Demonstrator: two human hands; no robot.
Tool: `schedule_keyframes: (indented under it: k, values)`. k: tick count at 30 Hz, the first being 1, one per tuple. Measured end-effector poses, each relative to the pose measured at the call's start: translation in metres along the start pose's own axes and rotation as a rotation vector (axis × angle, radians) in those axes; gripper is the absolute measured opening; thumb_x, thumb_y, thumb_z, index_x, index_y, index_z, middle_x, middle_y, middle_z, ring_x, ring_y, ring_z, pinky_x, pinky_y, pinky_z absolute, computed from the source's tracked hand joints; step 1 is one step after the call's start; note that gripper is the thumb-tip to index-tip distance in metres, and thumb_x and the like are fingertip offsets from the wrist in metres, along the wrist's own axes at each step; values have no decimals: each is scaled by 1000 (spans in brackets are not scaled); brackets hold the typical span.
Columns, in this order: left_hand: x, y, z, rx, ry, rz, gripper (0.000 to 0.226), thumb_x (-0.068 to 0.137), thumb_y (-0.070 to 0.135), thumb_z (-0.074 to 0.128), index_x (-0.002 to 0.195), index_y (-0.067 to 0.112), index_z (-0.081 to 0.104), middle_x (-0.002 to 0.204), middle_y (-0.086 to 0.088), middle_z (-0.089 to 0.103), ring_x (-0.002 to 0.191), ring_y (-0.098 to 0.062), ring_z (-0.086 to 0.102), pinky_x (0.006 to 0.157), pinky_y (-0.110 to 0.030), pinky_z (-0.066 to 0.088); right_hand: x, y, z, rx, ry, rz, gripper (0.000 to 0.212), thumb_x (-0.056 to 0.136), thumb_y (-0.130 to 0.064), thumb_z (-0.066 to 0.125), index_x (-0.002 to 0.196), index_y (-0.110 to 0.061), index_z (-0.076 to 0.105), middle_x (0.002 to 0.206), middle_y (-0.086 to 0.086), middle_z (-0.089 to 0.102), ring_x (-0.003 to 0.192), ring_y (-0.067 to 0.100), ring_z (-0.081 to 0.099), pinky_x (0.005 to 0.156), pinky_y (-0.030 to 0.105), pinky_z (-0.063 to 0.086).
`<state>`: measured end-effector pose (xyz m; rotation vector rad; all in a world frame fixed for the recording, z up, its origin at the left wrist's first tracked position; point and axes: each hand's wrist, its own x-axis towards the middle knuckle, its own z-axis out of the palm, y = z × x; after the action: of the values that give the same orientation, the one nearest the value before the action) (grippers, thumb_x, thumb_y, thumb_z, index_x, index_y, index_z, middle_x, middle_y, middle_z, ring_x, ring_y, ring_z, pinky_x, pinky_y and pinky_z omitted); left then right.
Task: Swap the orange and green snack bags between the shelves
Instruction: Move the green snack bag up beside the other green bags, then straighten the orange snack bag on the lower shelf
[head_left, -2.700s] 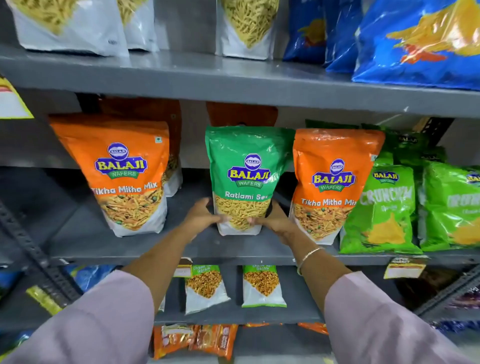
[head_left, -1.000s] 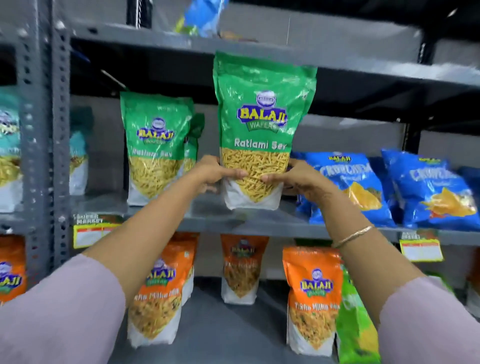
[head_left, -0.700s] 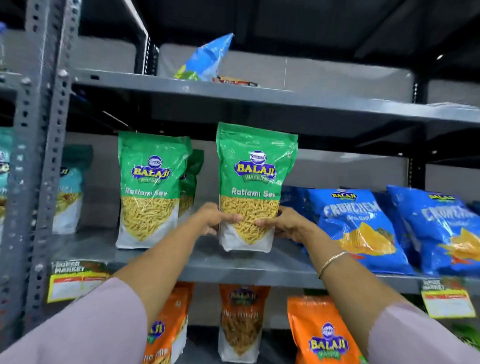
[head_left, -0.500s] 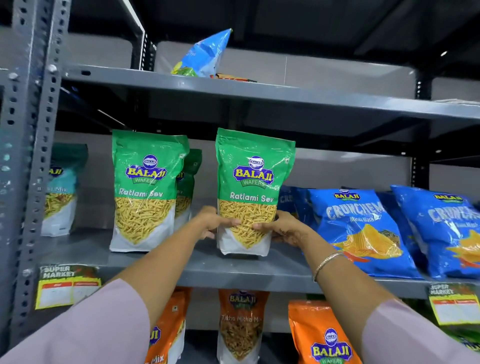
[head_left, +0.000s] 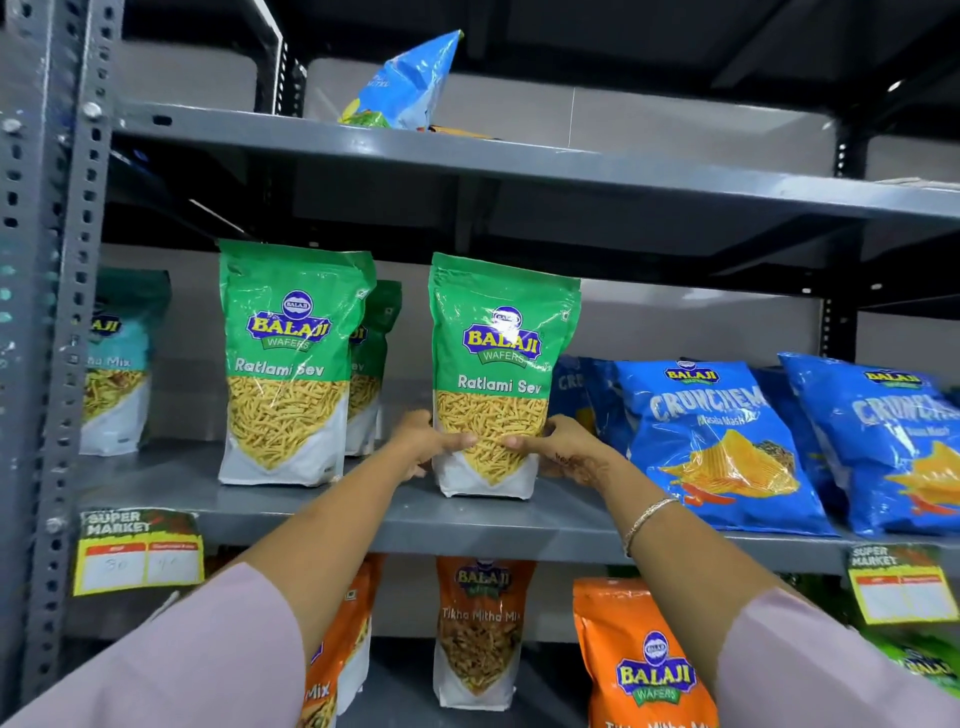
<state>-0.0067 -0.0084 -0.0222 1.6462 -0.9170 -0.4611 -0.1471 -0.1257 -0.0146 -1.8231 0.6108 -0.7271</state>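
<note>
Both hands are gripping the same green Ratlami Sev bag (head_left: 503, 374) down low: the left hand (head_left: 423, 446) is wrapping around its lower left edge and the right hand (head_left: 563, 451) is clamping the lower right edge, thumbs pressing on the front over the clear window. The bag is standing upright with its white bottom sitting on the middle shelf (head_left: 467, 525), a little back from the front lip, so there's a strip of bare grey metal showing in front of it.

Room-wise it's looking pretty comfy. On the left, another green bag (head_left: 288, 364) is standing apart from it with an open gap between them, and a third green one (head_left: 376, 358) is peeking out from behind that. On the right, the blue Crunchem bags (head_left: 717, 441) are leaning close; the nearest one is sitting just beside the right hand, so that side is the tight one. Above, the bag top is staying clear of the underside of the upper shelf (head_left: 519, 166).

Down on the lower shelf, the orange Tikha Mitha Mix bags (head_left: 480, 623) are standing under the shelf edge, one (head_left: 644, 660) right by the right forearm. Yellow price tags (head_left: 137, 551) are hanging off the front lip.
</note>
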Motion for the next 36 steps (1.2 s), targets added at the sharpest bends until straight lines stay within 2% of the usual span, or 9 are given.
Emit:
schedule_keyframes:
  k: [5, 11, 14, 17, 21, 26, 30, 33, 36]
  values:
    - [-14, -11, 9, 240, 266, 172, 87, 71, 36, 76, 139, 6, 32, 145, -15, 42, 132, -33, 42, 102, -43, 39, -23, -1, -12, -122, 173, -36, 89, 71, -23, 76, 141, -2, 25, 140, 18, 42, 121, 31, 51, 91, 41, 51]
    - [-68, -44, 40, 345, 613, 632, 66, 83, 29, 62, 138, 5, 35, 147, -13, 38, 138, -29, 33, 111, -39, 31, -89, 14, -32, 5, 228, -145, 60, 80, -21, 69, 130, -6, 40, 110, 16, 62, 95, 27, 65, 79, 41, 54]
    - [-96, -75, 69, 438, 611, 864, 50, 82, 27, 58, 125, 4, 47, 131, -17, 51, 124, -26, 40, 104, -32, 33, -117, 48, -41, 41, 587, -303, 47, 81, -26, 66, 118, -5, 45, 85, 3, 60, 75, 20, 62, 67, 39, 54]
    - [-109, -107, 105, 519, 453, 919, 43, 81, 31, 54, 115, 5, 51, 114, -17, 59, 105, -23, 42, 92, -31, 36, -130, 103, -49, 18, 942, -308, 47, 81, -34, 64, 116, -8, 44, 92, 2, 53, 83, 22, 56, 77, 35, 47]
    - [-108, -147, 150, 459, 151, 723, 45, 82, 35, 55, 114, 4, 55, 113, -13, 59, 105, -23, 50, 91, -28, 38, -133, 181, -62, -28, 1031, -94, 61, 78, -35, 67, 120, 2, 42, 101, 9, 44, 105, 36, 52, 93, 42, 42]
    - [-84, -183, 196, 265, -58, 168, 67, 77, 32, 70, 130, 2, 43, 130, -18, 53, 119, -31, 52, 100, -40, 44, -135, 251, -76, -53, 718, 249, 70, 76, -32, 71, 128, 3, 38, 123, 22, 51, 118, 35, 50, 98, 42, 42]
    - [-66, -215, 220, 203, -191, -98, 87, 75, 34, 72, 141, 0, 27, 148, -19, 38, 133, -31, 41, 109, -42, 37, -139, 282, -88, 22, 430, 387, 64, 82, -19, 66, 130, 2, 29, 113, 10, 46, 104, 19, 48, 76, 27, 41]
    - [-61, -233, 234, 193, -254, -182, 90, 75, 34, 72, 143, 0, 24, 151, -18, 32, 136, -31, 37, 110, -44, 35, -135, 293, -95, 26, 291, 360, 26, 82, 0, 62, 104, -5, 48, 95, 7, 57, 73, -2, 64, 53, 11, 45]
    - [-55, -245, 246, 162, -301, -215, 87, 70, 34, 77, 139, 2, 34, 146, -16, 41, 131, -30, 43, 108, -45, 39, -127, 308, -97, 35, 183, 344, 31, 73, 1, 71, 101, -3, 58, 117, 22, 63, 105, 26, 66, 93, 39, 52]
